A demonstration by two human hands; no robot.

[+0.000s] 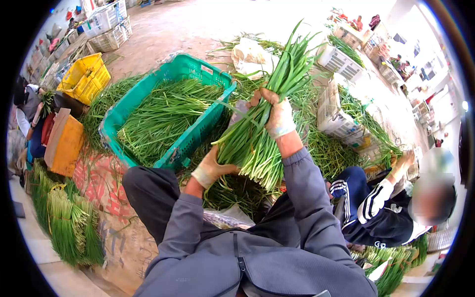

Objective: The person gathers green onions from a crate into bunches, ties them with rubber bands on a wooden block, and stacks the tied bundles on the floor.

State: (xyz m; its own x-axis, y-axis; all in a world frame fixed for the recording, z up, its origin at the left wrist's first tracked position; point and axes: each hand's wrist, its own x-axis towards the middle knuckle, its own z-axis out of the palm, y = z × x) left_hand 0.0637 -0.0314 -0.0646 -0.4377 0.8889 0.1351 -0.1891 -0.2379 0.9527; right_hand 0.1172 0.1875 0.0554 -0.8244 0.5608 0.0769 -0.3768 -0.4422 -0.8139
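A large bunch of long green stalks [257, 133] with pale lower ends is held between my two hands, slanting up to the right. My right hand [276, 111], in a pale fingerless covering, is wrapped round its upper part. Lower down, my left hand [213, 169], covered alike, has its fingers and thumb around the near left side of the bunch. Left of the bunch stands a green crate [198, 129] with more stalks [163, 116] lying inside. Loose stalks lie beneath and behind my hands.
A yellow basket [86, 76] and an orange box [67, 143] stand left, near a seated person. Tied bundles [64, 222] stand at lower left. White crates [336, 111] with stalks are at right, and a co-worker [386, 213] sits close on my right. White cloth [252, 57] lies beyond.
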